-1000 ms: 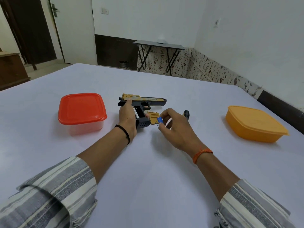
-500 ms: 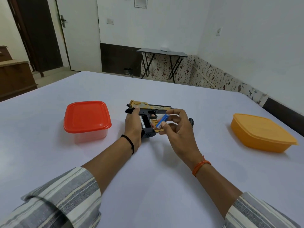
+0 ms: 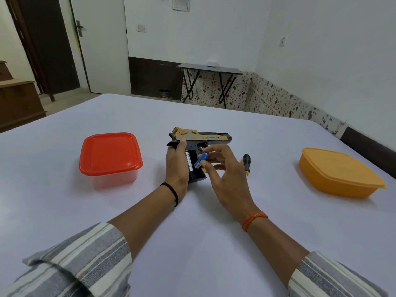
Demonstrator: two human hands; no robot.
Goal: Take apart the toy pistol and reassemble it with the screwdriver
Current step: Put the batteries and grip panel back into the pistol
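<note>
Over the toy pistol (image 3: 205,138), right hand (image 3: 227,174) pinches a blue battery (image 3: 201,160).

screwdriver (image 3: 246,162) shaft hidden, pistol (image 3: 201,138) lettering blurred

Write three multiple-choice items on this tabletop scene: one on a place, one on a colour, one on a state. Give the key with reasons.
1. Where does the screwdriver lie?
A. on the red lid
B. on the table behind the right hand
C. in the left hand

2. What colour is the battery in the right hand?
A. blue
B. green
C. black

3. How is the toy pistol grip?
A. closed
B. open, one battery inside
C. removed

Key: B, its handle shows past the right hand's fingers; A, blue casing pinched in the fingers; B, a silver cell shows in the open grip.
</note>
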